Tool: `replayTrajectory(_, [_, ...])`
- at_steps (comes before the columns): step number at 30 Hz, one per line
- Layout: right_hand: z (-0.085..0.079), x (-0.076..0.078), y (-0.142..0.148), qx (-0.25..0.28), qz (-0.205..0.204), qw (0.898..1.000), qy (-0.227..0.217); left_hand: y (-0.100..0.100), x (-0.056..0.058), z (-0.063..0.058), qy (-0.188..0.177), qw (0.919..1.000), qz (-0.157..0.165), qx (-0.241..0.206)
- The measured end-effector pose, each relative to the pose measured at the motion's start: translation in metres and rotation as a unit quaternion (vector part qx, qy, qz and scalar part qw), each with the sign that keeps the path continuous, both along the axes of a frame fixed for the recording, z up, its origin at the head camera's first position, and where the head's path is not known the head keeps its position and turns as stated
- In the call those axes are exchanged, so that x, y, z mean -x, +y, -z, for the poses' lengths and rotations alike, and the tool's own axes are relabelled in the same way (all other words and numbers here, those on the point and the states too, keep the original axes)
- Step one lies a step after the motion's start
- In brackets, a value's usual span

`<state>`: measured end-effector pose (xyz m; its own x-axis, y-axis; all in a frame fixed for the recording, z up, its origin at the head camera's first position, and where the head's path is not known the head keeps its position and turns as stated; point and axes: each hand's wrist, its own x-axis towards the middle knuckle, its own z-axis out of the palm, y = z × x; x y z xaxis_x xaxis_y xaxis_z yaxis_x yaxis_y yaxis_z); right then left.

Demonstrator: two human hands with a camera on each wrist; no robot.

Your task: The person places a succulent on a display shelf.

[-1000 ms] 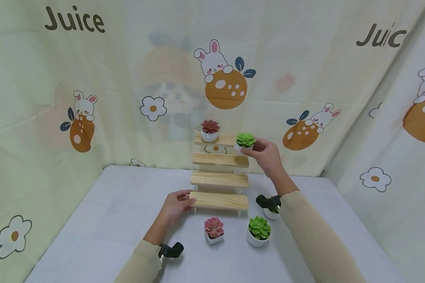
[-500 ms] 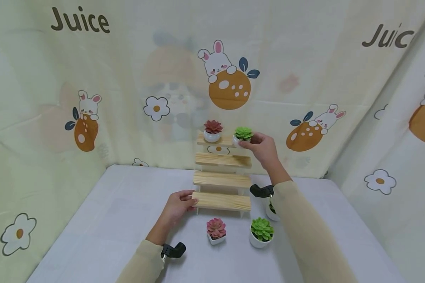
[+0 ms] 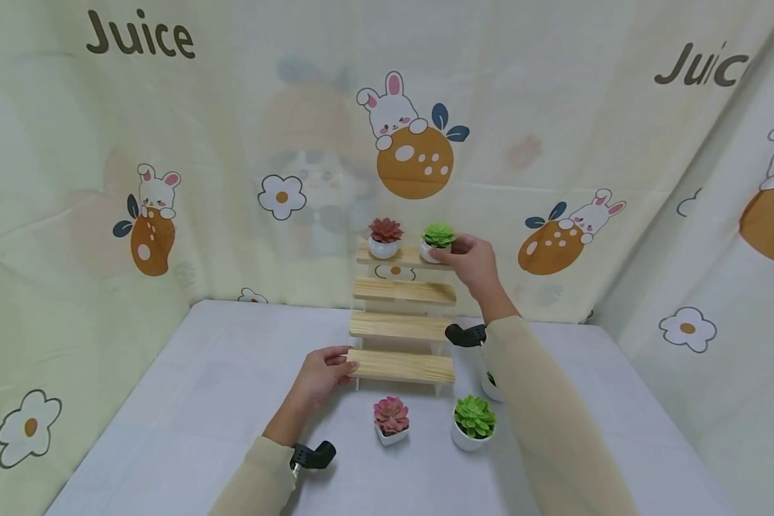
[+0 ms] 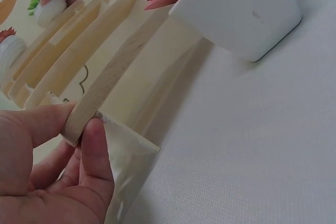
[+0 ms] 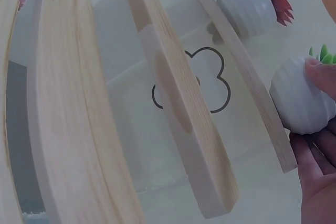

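Observation:
A tiered wooden stand (image 3: 401,365) with several plank shelves rises at the back of the table. My left hand (image 3: 325,374) pinches the left end of its lowest plank (image 4: 113,77) between thumb and fingers. At the top shelf's right end, my right hand (image 3: 477,264) grips the white pot of a green succulent (image 3: 438,235). In the right wrist view that white pot (image 5: 299,98) is right at the top plank (image 5: 247,77), thumb and fingers on its side. A dark red succulent in a round white pot (image 3: 384,248) sits at the top shelf's left.
In front of the stand are a pink succulent in a square white pot (image 3: 391,421) and a green succulent in a round pot (image 3: 474,423). Another white pot (image 3: 491,388) is partly hidden behind the right sleeve. A printed curtain (image 3: 232,115) hangs behind.
My right hand has moved the green succulent left, from the top shelf's right edge onto its right end. My left hand keeps its pinch on the lowest plank.

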<state>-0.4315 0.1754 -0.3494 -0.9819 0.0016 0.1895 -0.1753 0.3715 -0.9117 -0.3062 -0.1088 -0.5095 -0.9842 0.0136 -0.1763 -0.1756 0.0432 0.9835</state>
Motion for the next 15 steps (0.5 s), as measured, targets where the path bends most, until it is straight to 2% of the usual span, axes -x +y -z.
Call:
replayTrajectory(6, [-0.0014,0.0032,-0.0032,-0.014,0.011,1.0,-0.003,0.0014,0.0001,0.0011,-0.002,1.0,0.001,-0.003])
replayTrajectory(15, [-0.0013,0.0082,-0.0065,-0.009,0.011,1.0,-0.005,0.0001,0.0008,0.0016,0.001,1.0,-0.004,-0.006])
